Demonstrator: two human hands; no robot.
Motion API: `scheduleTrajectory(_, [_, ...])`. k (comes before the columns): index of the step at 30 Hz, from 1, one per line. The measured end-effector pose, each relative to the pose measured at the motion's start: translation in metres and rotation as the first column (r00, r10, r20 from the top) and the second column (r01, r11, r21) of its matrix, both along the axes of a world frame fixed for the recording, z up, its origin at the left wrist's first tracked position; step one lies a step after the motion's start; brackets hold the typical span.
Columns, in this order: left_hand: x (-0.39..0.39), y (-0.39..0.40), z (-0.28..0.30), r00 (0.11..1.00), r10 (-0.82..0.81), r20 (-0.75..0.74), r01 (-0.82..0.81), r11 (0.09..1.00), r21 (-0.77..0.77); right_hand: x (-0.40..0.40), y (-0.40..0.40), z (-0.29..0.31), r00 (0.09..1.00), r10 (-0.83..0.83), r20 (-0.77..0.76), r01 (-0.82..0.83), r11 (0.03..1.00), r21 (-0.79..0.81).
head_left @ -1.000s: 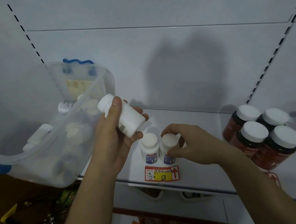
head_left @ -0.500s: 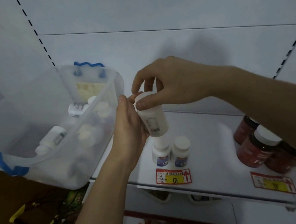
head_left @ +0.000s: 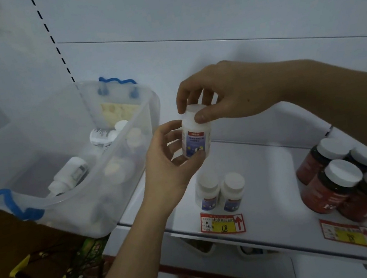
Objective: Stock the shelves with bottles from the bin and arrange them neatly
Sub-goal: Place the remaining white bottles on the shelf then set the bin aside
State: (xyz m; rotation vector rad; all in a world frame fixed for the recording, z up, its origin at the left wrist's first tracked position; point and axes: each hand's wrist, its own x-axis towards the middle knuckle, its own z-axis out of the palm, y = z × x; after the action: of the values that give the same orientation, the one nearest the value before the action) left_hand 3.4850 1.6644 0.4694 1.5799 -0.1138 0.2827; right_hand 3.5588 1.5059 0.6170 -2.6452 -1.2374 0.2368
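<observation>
Head view: we hold one white bottle [head_left: 195, 137] upright, long axis vertical, above the shelf [head_left: 268, 188]. Our right hand [head_left: 225, 92] pinches its cap from above; our left hand [head_left: 169, 162] curls round its lower body. Two shelved bottles [head_left: 220, 192] stand directly below, in front of the hands. The bin [head_left: 66, 156] lies left, nearer the left hand, holding more bottles.

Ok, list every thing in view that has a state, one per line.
Held bottle: upright, capped, above the shelf.
Left hand: grips its body.
Right hand: pinches its cap.
Two shelf bottles: upright, capped, side by side.
Bin: open, bottles lying inside.
Red jars: upright, capped, clustered.
</observation>
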Motion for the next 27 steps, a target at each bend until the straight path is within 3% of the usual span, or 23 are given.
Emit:
scheduleTrajectory(4, [-0.004, 0.006, -0.029, 0.998, 0.011, -0.057, -0.002, 0.987, 0.163, 0.006, -0.002, -0.009, 0.999, -0.008, 0.031, 0.009, 0.999, -0.051])
scheduleTrajectory(9, [-0.022, -0.005, -0.061, 0.967, -0.100, -0.233, 0.163, 0.948, 0.273, 0.018, -0.005, -0.037, 0.997, 0.002, 0.075, 0.013, 0.979, -0.205])
scheduleTrajectory(17, [-0.021, -0.009, -0.079, 0.957, -0.129, -0.260, 0.229, 0.886, 0.403, 0.023, -0.003, -0.077, 0.999, 0.015, -0.035, -0.024, 0.956, -0.293])
scheduleTrajectory(27, [-0.020, -0.013, -0.084, 0.980, -0.140, -0.145, 0.194, 0.845, 0.498, 0.023, 0.003, -0.099, 0.995, -0.026, -0.101, -0.005, 0.955, -0.297])
